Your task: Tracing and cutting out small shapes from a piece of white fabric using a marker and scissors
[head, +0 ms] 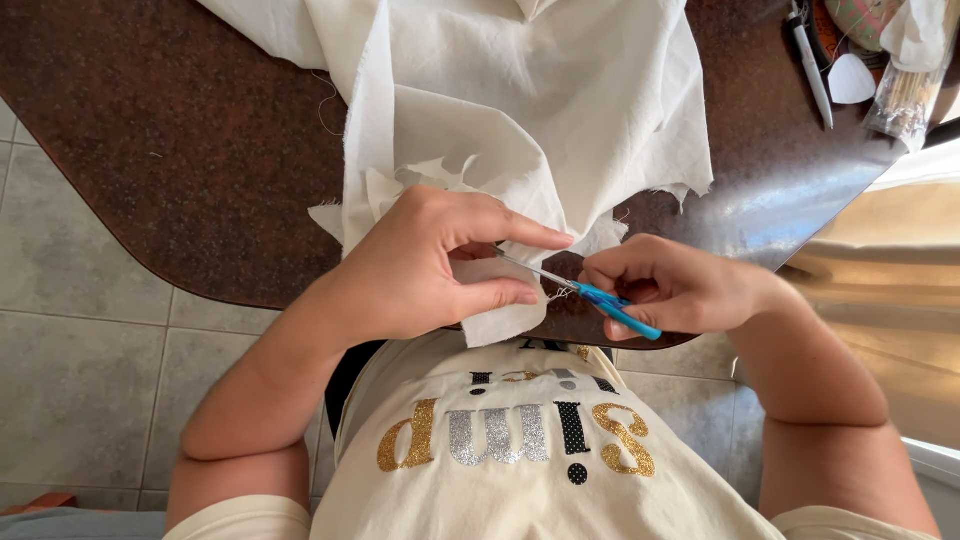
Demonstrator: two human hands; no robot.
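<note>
Left hand (430, 265) pinches frayed cream cloth (520, 110); right hand (670, 285) grips blue-handled tool (600, 297), perhaps a seam ripper

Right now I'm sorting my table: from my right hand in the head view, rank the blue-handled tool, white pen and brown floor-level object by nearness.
1. Blue-handled tool: held in the right hand.
2. White pen: upper right on the table.
3. Brown floor-level object: far lower left.

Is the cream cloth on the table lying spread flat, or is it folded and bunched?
Folded and bunched. The cream cloth overlaps itself in creased layers on the table, one edge pinched in the left hand.
</note>
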